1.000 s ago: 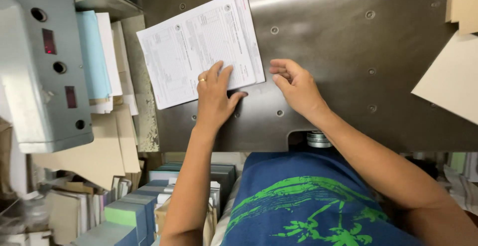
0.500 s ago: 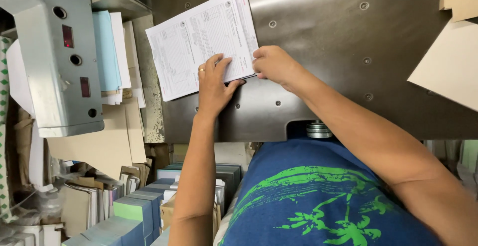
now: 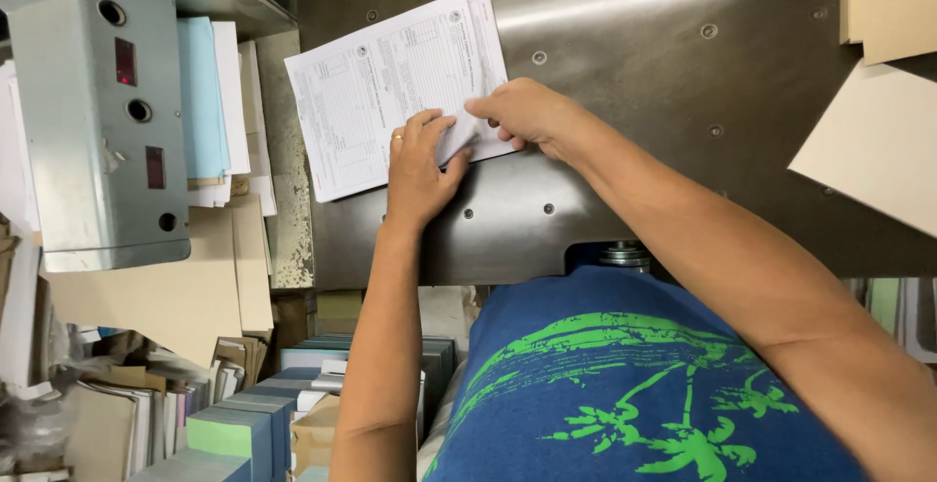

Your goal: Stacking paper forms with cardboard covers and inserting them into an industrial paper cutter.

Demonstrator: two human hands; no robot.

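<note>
Your stack of printed forms (image 3: 390,92) lies tilted on the dark metal table (image 3: 683,101), and both of your hands meet at its near edge. Your left hand (image 3: 418,165) rests palm down on the near part of the stack, forearm coming straight up from below, fingers spread narrowly and pressed flat on the top sheet; a ring shows on one finger. Your right hand (image 3: 522,111) comes in across the table from the right of the stack, wrist bent, knuckles up, fingers curled down onto the stack's right near corner. The fingertips are tucked under the hand, so whether they pinch sheets or only press on them cannot be told. The two hands sit just beside each other, nearly touching.

Left of the stack, off the table's edge, stands a grey machine housing (image 3: 98,121) with dark round openings, and pale blue and white paper piles (image 3: 210,101) sit between it and the stack. Right of the stack, well apart, cream cardboard sheets (image 3: 878,150) overhang the table.
</note>
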